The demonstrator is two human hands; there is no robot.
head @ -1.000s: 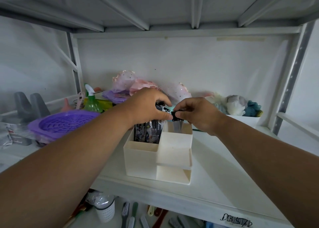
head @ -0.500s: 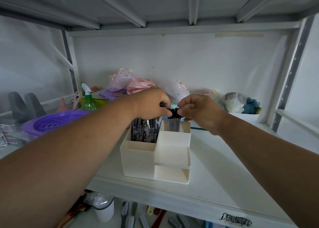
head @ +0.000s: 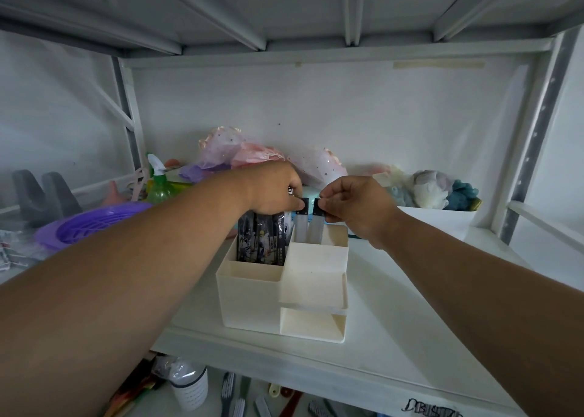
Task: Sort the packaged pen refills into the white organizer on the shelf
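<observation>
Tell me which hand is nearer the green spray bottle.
Left. The left hand pinches a refill pack just right of the green spray bottle; the right hand pinches another pack farther right, beyond the left hand.

In front of me is a white shelf (head: 395, 347) with scribbled black lettering on its front edge at my right. The white organizer (head: 252, 299) stands on it near the front edge. To my left sits a purple basket (head: 88, 224), with a green spray bottle (head: 159, 186) behind it. Along the back lie pink and purple gauzy bags (head: 243, 154), and at my right a white tray (head: 436, 219) holds soft toys.
</observation>
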